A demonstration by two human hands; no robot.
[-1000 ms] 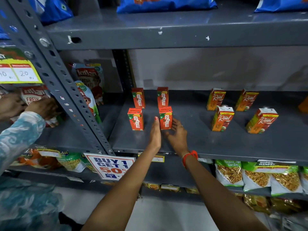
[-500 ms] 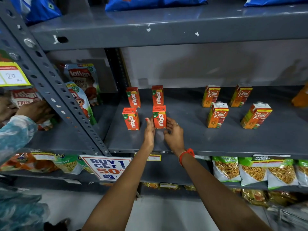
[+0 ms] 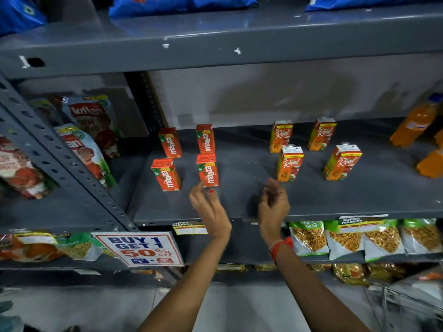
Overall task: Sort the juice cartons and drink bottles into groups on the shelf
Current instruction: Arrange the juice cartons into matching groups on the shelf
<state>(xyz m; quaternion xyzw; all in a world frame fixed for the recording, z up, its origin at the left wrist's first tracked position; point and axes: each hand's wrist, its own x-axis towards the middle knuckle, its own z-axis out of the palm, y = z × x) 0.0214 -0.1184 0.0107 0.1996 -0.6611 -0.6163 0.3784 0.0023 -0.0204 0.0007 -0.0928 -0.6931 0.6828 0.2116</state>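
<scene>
Several small red Maaza cartons stand upright on the grey shelf (image 3: 239, 202) in a square group; the front right one (image 3: 207, 170) is nearest my hands. Several orange Real cartons form a second group to the right, with the front left one (image 3: 289, 164) closest. Orange drink bottles (image 3: 416, 124) stand at the far right edge. My left hand (image 3: 208, 207) hovers just below the front right Maaza carton, fingers apart, holding nothing. My right hand (image 3: 273, 204) is blurred, in the gap between the two groups, fingers loosely spread and empty.
Ketchup pouches (image 3: 92, 121) stand on the left bay behind a slanted perforated upright (image 3: 60, 164). A "Buy 1 Get 1" sign (image 3: 141, 249) hangs below. Snack bags (image 3: 345, 238) fill the lower shelf. Blue packets lie on the top shelf.
Both hands have let go of the front right Maaza carton and pulled back; the right hand has moved right. The view has shifted right, bringing the orange bottles into sight.
</scene>
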